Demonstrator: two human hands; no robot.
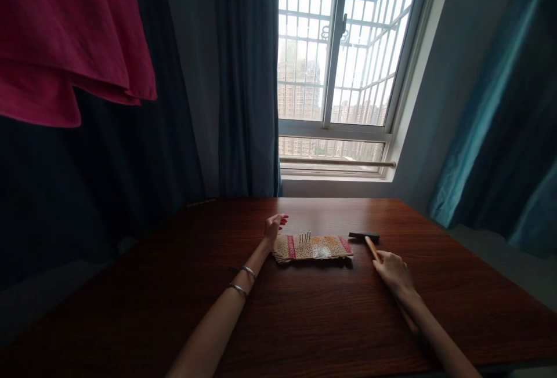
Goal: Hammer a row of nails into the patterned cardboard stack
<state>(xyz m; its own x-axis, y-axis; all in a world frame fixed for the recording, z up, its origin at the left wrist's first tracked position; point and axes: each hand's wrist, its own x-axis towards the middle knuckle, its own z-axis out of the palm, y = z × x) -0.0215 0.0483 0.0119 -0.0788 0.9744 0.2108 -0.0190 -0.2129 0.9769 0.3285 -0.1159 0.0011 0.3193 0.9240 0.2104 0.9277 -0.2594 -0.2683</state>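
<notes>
A hammer (371,247) with a pale wooden handle and a dark head is in my right hand (395,273), whose fingers wrap round the handle. Its head is just above or on the table, right of a patterned block (324,247). That block has dots, pink bands and a shiny patch on top. Several nails (305,237) stand upright in its left half. By the block's left end is my left hand (273,227), its red-nailed fingers curled inward. Whatever those fingers may hold is hidden.
The brown wooden table (331,320) reaches to the wall under a barred window (335,76). Blue curtains (248,76) hang on both sides. A pink cloth (73,36) hangs at the upper left. Something thin and dark (234,269) lies left of my left wrist.
</notes>
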